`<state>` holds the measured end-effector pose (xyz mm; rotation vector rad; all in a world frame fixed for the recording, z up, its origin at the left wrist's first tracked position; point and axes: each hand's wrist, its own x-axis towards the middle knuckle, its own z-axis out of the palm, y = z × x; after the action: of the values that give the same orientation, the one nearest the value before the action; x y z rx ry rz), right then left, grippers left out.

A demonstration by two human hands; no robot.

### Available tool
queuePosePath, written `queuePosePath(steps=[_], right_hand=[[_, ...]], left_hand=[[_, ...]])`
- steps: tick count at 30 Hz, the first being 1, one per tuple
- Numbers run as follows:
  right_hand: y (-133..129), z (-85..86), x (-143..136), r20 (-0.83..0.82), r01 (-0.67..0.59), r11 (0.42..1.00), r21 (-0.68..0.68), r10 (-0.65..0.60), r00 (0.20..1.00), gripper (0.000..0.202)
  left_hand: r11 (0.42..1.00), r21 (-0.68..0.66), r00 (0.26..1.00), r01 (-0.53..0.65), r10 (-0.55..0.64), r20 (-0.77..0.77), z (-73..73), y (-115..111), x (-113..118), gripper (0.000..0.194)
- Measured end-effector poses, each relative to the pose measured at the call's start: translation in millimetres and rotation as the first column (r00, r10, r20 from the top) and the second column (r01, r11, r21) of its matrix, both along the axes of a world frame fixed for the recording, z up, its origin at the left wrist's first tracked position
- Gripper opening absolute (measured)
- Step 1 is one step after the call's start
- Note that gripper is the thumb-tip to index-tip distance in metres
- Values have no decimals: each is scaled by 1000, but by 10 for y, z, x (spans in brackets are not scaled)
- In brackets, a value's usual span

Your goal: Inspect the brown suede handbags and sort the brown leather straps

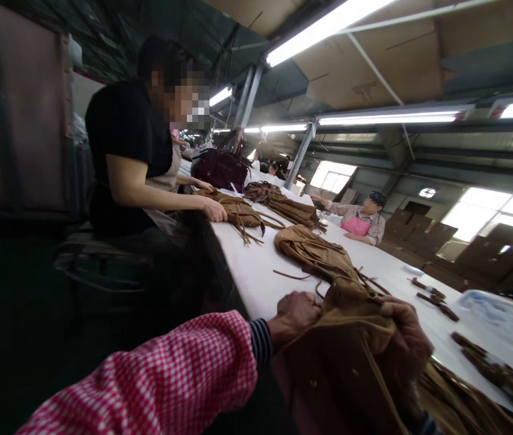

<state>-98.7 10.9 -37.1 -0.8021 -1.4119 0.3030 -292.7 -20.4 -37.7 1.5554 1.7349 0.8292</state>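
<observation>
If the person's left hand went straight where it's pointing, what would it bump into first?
Most likely the brown bag: the left hand is right at its edge, pointing toward it. Depth is hard to judge, so what comes after is unclear.

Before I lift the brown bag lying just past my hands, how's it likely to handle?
Probably floppy: the brown bag lies slumped and creased on the white table. It seems unlikely to roll, since it lies low and broad. A thin strap beside it might drag along if attached, which I can't confirm.
</observation>
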Motion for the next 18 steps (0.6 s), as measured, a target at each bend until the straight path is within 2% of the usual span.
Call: queuePosePath(steps=[3,5,7,9,10,12,15,18], right_hand=[[-93,-9,-84,-72,-81,995,-49,78,994,12],[-130,-9,-113,-50,-89,994,-55,86,995,11],[-141,-12,-113,-30,-91,993,-70,89,996,12],[-133,-15,-95,-38,-90,993,-80,87,995,13],[-125,-16,-85,-49,-89,993,-79,85,995,13],[-109,-7,-70,-69,-97,993,-74,92,993,14],[-96,33,-65,-119,-116,989,-90,105,987,15],[-96,97,-51,-186,-154,984,-87,135,973,16]], left_hand=[[999,8,997,-46,47,-57,13,-59,-223,20],[997,36,993,-62,65,-95,8,-136,-293,24],[982,177,981,-67,97,-166,9,-200,-266,39],[958,287,964,-23,97,-247,25,-225,-182,42],[960,280,957,10,72,-279,35,-219,-138,41],[989,141,957,51,-8,-289,51,-169,-69,49],[999,-14,981,52,-54,-186,29,-27,-22,64],[997,-42,991,69,-64,118,-33,114,31,49]])
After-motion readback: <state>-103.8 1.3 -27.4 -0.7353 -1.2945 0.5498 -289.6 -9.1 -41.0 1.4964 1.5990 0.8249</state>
